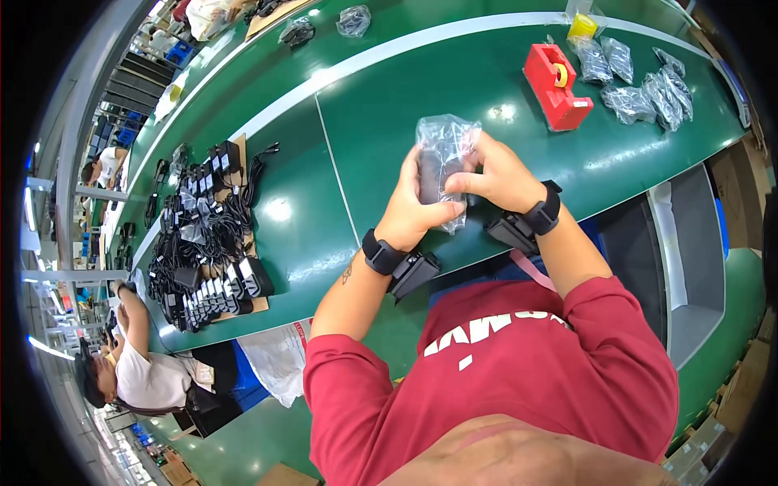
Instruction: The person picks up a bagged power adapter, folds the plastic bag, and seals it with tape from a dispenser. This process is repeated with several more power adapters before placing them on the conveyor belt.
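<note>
The fingers of the left hand [413,202] and right hand [498,174] are clamped together on a clear plastic bag [444,162] with a dark item inside, held upright above the near edge of the green surface [389,105]. Far right lie a red tape dispenser [556,87] and several bagged items [640,85]. At left, a pile of black adapters and cables [207,235].

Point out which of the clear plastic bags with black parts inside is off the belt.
The clear bag held between the left hand and right hand; the other bags lie on the green belt near the red tape dispenser.
</note>
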